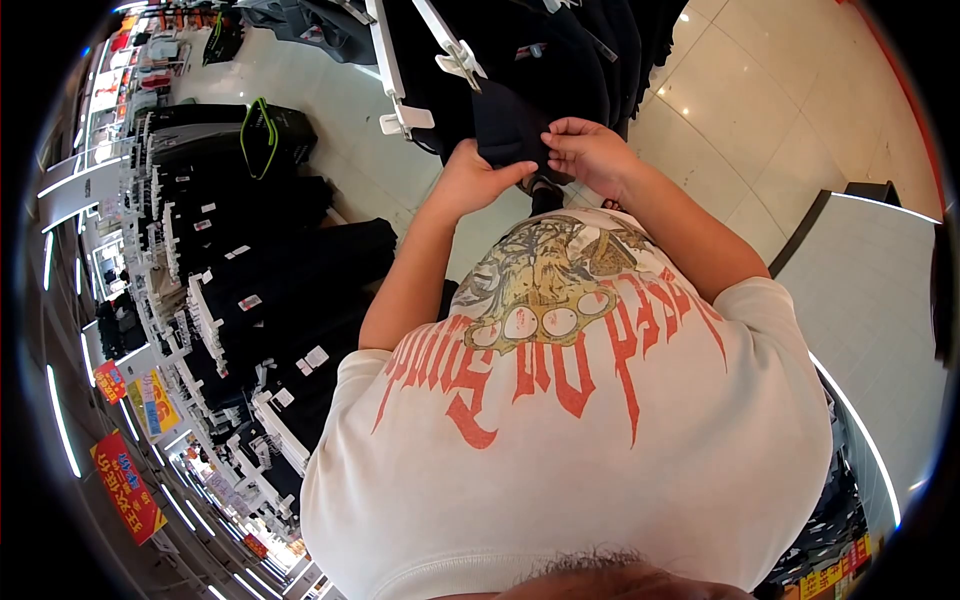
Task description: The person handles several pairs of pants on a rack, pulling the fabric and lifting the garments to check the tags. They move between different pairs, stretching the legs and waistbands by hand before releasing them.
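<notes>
A dark navy garment [507, 122] hangs in front of me, and its lower part lies between my hands. My left hand [478, 180] has its thumb stretched across the near side of the cloth, with the other fingers partly hidden behind it. On the other side my right hand [592, 158] pinches the garment's edge between thumb and fingertips. Several more dark clothes [580, 60] hang close behind it. White hanger clips [405, 120] are just beyond my left hand. The exact kind of garment cannot be made out.
To the left, racks of dark clothes [300, 270] with white hangers and tags run along the aisle. A grey-topped counter [870, 270] stands at the right. Pale floor tiles [740, 110] show beyond my right arm. Red and yellow sale signs [127, 487] are at far left.
</notes>
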{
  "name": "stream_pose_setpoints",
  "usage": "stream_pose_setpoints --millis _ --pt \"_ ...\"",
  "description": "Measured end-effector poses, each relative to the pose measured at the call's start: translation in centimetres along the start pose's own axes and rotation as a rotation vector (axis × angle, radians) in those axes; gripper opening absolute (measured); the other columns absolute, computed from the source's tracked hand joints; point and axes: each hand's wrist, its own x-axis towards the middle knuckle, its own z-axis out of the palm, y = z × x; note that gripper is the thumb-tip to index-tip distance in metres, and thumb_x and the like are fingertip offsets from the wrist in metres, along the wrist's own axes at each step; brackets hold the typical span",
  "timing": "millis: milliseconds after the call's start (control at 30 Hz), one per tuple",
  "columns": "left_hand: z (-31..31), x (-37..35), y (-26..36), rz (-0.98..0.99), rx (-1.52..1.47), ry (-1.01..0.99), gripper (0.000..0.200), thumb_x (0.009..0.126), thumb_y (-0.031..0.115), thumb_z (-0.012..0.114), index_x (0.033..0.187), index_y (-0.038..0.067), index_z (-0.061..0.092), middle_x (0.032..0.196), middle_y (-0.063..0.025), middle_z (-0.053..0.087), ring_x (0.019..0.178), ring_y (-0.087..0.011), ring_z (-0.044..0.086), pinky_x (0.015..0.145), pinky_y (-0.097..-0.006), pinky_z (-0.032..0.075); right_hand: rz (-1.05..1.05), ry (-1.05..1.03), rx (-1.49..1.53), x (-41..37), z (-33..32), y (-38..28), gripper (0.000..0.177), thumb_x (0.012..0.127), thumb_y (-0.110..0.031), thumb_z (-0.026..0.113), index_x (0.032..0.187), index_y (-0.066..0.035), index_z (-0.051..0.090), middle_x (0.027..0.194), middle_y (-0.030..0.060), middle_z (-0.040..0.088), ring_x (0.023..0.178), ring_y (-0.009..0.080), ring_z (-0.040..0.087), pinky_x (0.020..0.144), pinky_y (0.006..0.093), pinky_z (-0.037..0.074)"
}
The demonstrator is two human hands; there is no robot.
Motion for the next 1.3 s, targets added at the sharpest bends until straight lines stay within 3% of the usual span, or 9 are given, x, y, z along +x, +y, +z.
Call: stream_pose_setpoints --millis 267,567,667,867,1300 --pt "-0.4 0.1 -0.6 0.034 0.068 0.015 0.017 0.083 0.015 0.082 0.091 0.003 0.074 0.075 -0.0028 0.071 0.066 -0.0106 0.064 0.062 -0.0274 0.051 -0.034 0.006 0.095 0.2 -0.3 0.3 0.005 0.094 -0.008 0.07 0.093 -0.01 0.066 0.092 -0.0005 0.068 0.086 0.0134 0.065 0.085 0.03 0.054" --pt "-0.3 0.1 -0.9 0.06 0.038 0.032 0.018 0.083 0.015 0.082 0.094 0.003 0.075 0.076 -0.0034 0.072 0.067 -0.0112 0.065 0.062 -0.0282 0.051 -0.053 0.1 -0.015 0.0 -0.1 0.5 0.011 0.094 -0.005 0.069 0.105 -0.003 0.069 0.098 0.0038 0.071 0.088 0.015 0.068 0.081 0.0282 0.057" --pt "-0.4 -0.2 -0.4 0.034 0.041 0.047 0.018 0.083 0.014 0.081 0.095 0.003 0.075 0.077 -0.0038 0.072 0.068 -0.0118 0.065 0.063 -0.0284 0.052 -0.056 0.032 0.047 -0.1 -0.4 0.6 0.02 0.094 -0.003 0.068 0.113 0.003 0.066 0.106 0.0092 0.068 0.096 0.0179 0.068 0.089 0.0289 0.059" --pt "-0.5 -0.3 -0.6 0.051 0.007 0.047 0.018 0.083 0.013 0.081 0.097 0.002 0.075 0.081 -0.0038 0.074 0.072 -0.0114 0.066 0.067 -0.0274 0.053 -0.069 0.003 0.049 -0.5 -0.2 0.4 0.025 0.095 0.001 0.064 0.119 0.006 0.063 0.11 0.0114 0.067 0.1 0.0196 0.068 0.095 0.0313 0.058" --pt "-0.3 -0.3 -0.5 0.036 -0.016 0.023 0.018 0.083 0.012 0.081 0.098 0.002 0.075 0.082 -0.0026 0.074 0.073 -0.0101 0.066 0.067 -0.0268 0.053 -0.052 0.059 0.055 0.0 -0.7 1.5 0.016 0.091 0.002 0.069 0.107 0.002 0.065 0.102 0.011 0.069 0.095 0.0192 0.069 0.087 0.03 0.06"
